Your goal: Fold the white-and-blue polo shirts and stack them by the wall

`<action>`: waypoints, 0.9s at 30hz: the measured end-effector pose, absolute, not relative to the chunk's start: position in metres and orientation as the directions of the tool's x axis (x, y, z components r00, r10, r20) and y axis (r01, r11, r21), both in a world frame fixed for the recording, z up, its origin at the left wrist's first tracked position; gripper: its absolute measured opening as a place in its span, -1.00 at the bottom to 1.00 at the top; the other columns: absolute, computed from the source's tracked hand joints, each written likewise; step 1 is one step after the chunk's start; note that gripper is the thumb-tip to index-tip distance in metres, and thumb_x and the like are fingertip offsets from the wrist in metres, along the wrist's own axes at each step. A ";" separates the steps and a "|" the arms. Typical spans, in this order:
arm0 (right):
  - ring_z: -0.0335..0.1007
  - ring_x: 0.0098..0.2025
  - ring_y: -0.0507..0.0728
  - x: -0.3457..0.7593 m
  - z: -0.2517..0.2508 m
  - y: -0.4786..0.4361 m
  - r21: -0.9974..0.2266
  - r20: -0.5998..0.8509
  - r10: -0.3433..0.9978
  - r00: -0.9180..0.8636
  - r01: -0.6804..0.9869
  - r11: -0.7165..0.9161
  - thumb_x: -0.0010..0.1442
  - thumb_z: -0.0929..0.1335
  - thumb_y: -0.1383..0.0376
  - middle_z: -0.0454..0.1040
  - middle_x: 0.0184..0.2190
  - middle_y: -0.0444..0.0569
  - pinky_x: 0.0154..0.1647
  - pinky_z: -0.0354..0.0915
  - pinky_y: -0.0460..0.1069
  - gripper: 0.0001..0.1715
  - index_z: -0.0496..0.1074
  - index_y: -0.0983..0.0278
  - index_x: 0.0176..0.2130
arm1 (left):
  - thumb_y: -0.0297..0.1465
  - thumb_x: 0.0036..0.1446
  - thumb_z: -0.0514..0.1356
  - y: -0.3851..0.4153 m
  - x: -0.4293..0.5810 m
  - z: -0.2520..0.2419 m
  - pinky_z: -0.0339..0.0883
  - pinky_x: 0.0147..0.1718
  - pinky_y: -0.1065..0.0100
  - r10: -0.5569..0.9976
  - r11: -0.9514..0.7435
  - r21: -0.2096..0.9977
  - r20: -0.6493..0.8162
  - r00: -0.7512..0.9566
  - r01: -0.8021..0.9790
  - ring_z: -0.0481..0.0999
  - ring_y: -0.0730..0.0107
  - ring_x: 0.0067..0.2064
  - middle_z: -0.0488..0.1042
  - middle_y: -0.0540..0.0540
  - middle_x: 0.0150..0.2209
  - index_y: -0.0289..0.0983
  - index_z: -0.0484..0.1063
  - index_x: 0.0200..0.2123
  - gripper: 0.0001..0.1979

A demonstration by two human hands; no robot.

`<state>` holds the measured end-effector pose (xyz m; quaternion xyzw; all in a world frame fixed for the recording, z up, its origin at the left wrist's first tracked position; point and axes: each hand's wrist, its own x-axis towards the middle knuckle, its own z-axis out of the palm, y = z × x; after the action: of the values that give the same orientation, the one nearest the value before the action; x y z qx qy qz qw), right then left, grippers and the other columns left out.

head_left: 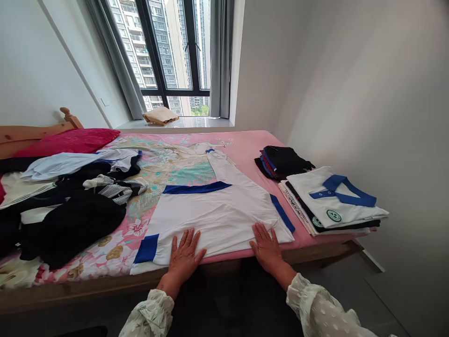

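A white garment [210, 210] with blue bands lies spread on the bed, one long white part reaching back toward the window. My left hand [184, 256] rests flat on its near edge, right of a blue patch at the left corner, fingers spread. Near the right end of the same edge, my right hand [266, 248] lies palm down with its fingers extended. Neither hand grips the cloth. A folded white shirt [319, 206] with a blue collar tops a stack at the bed's right edge.
A loose heap of black and white clothes [87, 220] covers the bed's left side, near a red pillow [77, 140]. Folded dark clothes [284, 161] sit at the back right. A beige folded cloth [160, 116] lies on the windowsill [199, 122].
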<state>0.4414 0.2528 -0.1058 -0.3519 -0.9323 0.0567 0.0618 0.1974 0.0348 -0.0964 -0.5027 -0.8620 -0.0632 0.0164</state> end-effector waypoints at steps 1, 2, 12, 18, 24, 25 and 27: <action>-0.19 0.35 0.21 0.442 -0.101 0.253 -0.157 0.062 0.683 -0.728 0.669 0.727 0.30 0.09 0.14 -0.03 0.32 0.07 0.31 -0.41 0.28 -0.35 0.06 0.38 0.28 | -0.02 0.20 -0.09 0.036 0.198 -0.095 -0.43 0.26 -0.09 0.863 0.492 0.097 0.077 -0.499 0.865 -0.10 0.11 0.35 -0.03 -0.10 0.34 -0.15 0.05 0.28 -0.36; -0.16 0.35 0.22 0.440 -0.095 0.250 -0.172 0.061 0.697 -0.714 0.681 0.712 0.31 0.08 0.14 0.01 0.31 0.09 0.31 -0.38 0.29 -0.36 0.09 0.39 0.27 | -0.02 0.20 -0.09 0.037 0.200 -0.092 -0.42 0.26 -0.10 0.863 0.495 0.103 0.055 -0.502 0.863 -0.10 0.10 0.35 -0.03 -0.10 0.34 -0.15 0.05 0.28 -0.36; -0.19 0.35 0.18 0.366 -0.079 0.239 -0.225 0.181 0.442 -0.879 0.400 0.888 0.31 0.09 0.15 0.03 0.31 0.03 0.33 -0.33 0.20 -0.40 0.13 0.30 0.26 | -0.15 0.23 -0.08 0.010 0.171 -0.072 -0.51 0.23 -0.19 0.825 0.560 0.045 0.064 -0.562 0.827 -0.04 0.07 0.34 0.05 -0.15 0.32 -0.16 0.13 0.25 -0.46; -0.25 0.37 0.19 0.372 -0.117 0.259 -0.192 0.129 0.456 -0.880 0.429 0.882 0.29 0.11 0.11 -0.03 0.33 0.01 0.33 -0.37 0.22 -0.33 0.04 0.33 0.29 | -0.13 0.23 -0.12 -0.017 0.147 -0.079 -0.55 0.22 -0.17 0.765 0.644 0.027 0.004 -0.644 0.765 -0.10 0.13 0.35 -0.04 -0.16 0.34 -0.22 0.00 0.29 -0.40; -0.26 0.37 0.19 0.370 -0.107 0.258 -0.209 0.101 0.477 -0.873 0.450 0.868 0.29 0.10 0.12 -0.05 0.33 0.02 0.32 -0.38 0.21 -0.34 0.05 0.31 0.29 | -0.14 0.21 -0.08 -0.012 0.144 -0.070 -0.50 0.21 -0.23 0.776 0.630 0.025 -0.044 -0.629 0.776 -0.07 0.11 0.35 0.00 -0.17 0.33 -0.21 0.08 0.27 -0.41; -0.25 0.37 0.20 0.367 -0.102 0.255 -0.222 0.085 0.494 -0.865 0.467 0.856 0.30 0.09 0.12 -0.04 0.33 0.04 0.32 -0.38 0.22 -0.35 0.05 0.32 0.29 | -0.15 0.21 -0.07 -0.009 0.143 -0.067 -0.49 0.21 -0.23 0.779 0.627 0.025 -0.026 -0.627 0.779 -0.05 0.11 0.34 0.02 -0.16 0.33 -0.21 0.11 0.25 -0.43; -0.26 0.37 0.20 0.357 -0.088 0.244 -0.257 0.086 0.507 -0.858 0.473 0.843 0.31 0.07 0.11 -0.04 0.33 0.06 0.32 -0.40 0.23 -0.35 0.06 0.33 0.29 | -0.17 0.22 -0.08 0.001 0.142 -0.063 -0.47 0.22 -0.22 0.789 0.612 0.029 0.036 -0.613 0.790 -0.03 0.14 0.34 0.03 -0.15 0.32 -0.20 0.15 0.23 -0.46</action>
<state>0.3571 0.2443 -0.0880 -0.2560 -0.9570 0.1140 0.0755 0.1418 0.0007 -0.0629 -0.4399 -0.8978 -0.0208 0.0099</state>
